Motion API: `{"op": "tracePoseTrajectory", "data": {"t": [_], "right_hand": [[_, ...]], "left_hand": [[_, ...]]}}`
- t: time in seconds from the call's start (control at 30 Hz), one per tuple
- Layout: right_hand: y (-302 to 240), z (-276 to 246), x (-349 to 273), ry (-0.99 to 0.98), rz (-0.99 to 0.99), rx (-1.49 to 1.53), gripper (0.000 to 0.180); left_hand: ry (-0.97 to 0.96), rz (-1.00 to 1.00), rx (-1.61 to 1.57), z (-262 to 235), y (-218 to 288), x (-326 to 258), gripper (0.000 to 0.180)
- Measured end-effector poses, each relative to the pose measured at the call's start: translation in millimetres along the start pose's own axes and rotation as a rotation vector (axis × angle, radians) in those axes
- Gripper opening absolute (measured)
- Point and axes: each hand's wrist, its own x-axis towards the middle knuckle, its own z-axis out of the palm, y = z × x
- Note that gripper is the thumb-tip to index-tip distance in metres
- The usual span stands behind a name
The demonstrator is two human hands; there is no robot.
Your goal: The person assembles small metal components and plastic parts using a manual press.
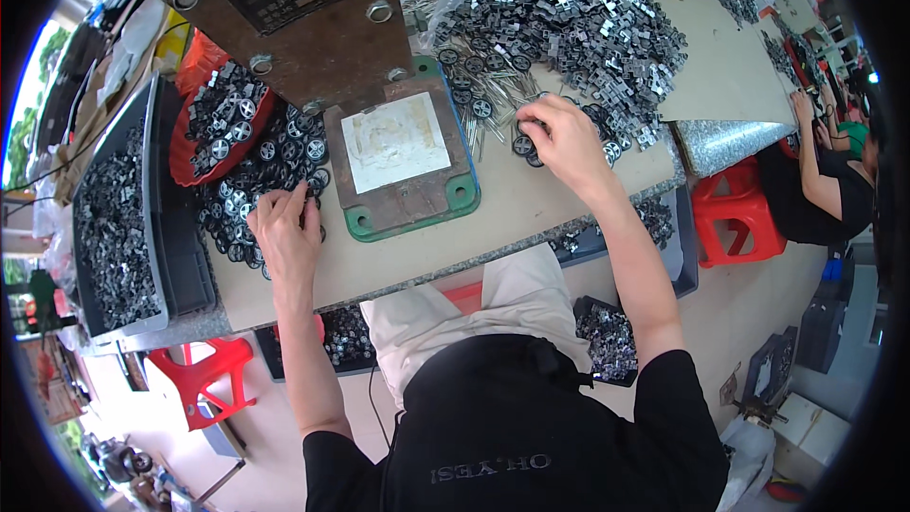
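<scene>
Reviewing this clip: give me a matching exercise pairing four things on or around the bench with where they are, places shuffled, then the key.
Things:
1. left hand
2. right hand
3. red stool
4. grey crate

Places:
A. at the bench's far left, full of small metal parts
B. on the round black parts left of the press base
C. on the floor to the right, beside a seated co-worker
D. on parts at the near edge of the big metal pile

Pairs: 1-B, 2-D, 3-C, 4-A
</scene>
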Motion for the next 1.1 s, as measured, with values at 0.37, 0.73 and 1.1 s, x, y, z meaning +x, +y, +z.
{"op": "tracePoseTrajectory", "data": {"t": [0.37, 0.73, 1.1], "right_hand": [[10, -2, 50, -0.448, -0.237, -0.407, 0.007], [-11, -16, 40, -0.535, -0.145, -0.302, 0.021], [26, -40, 14, -0.291, -0.168, -0.303, 0.023]], "left_hand": [[-0.061, 0.008, -0.015, -3, -3, -1, 0.030], [0.115, -0.396, -0.813, -25, 24, -9, 0.031], [-0.282, -0.679, -1.840, -7, 91, -65, 0.033]]}}
